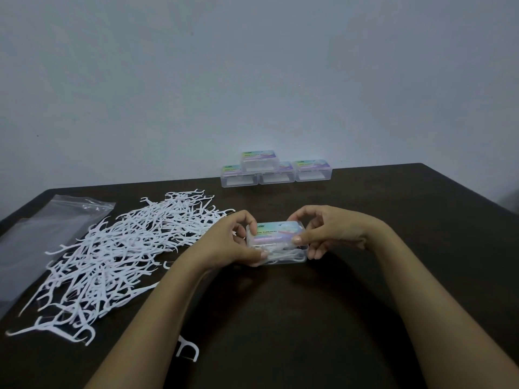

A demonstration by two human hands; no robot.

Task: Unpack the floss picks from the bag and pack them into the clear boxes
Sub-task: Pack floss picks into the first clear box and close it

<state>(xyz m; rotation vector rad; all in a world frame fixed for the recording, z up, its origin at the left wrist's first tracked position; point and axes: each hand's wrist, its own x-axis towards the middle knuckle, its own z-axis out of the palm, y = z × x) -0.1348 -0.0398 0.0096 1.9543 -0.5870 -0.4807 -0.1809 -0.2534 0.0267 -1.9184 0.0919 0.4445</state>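
A small clear box [276,242] with a colourful label on its lid sits at the table's middle, white floss picks visible inside. My left hand [238,242] grips its left end, thumb at the front corner. My right hand [323,231] grips its right end, thumb pressing on the lid's front edge. A large loose pile of white floss picks [118,254] spreads across the table to the left. The flat, clear zip bag [42,237] lies at the far left.
Several more clear labelled boxes [276,171] stand at the back edge by the wall, one stacked on top of the others. A stray floss pick [188,349] lies near the front under my left forearm. The dark table [393,206] ends at the right.
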